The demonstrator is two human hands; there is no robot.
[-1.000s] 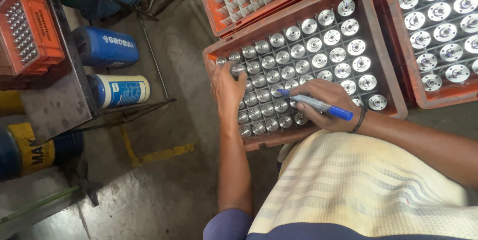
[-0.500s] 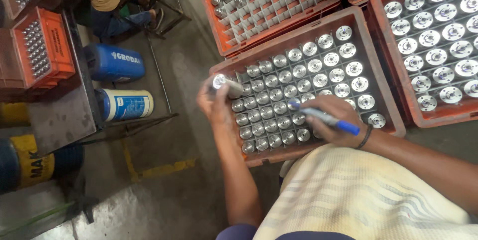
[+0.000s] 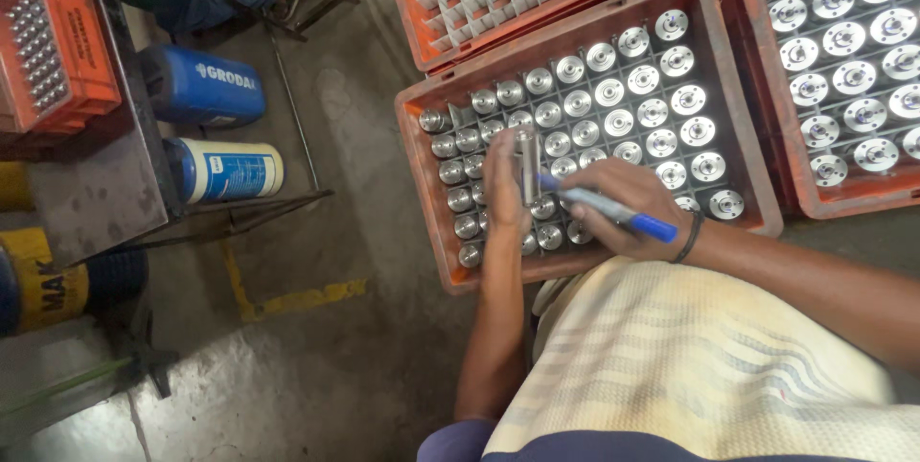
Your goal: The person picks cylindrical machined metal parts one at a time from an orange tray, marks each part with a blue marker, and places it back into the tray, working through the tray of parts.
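Steel part: one shiny cylinder (image 3: 525, 163) now lifted upright out of the divider grid; a second ago it sat low at the crate's left edge.
Left hand (image 3: 505, 184): fingers wrapped round that cylinder.
Right hand (image 3: 623, 208): pinching a blue marker (image 3: 613, 213), tip now at the cylinder.
Crate (image 3: 426, 170): orange, on the floor, cells mostly full.
Read: looks like marking in progress.
Left side: blue drum (image 3: 201, 88).

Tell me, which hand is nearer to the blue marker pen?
Right. The right hand holds the blue marker pen in its fingers. The left hand is beside the pen's tip, holding a metal cylinder upright over the orange crate.
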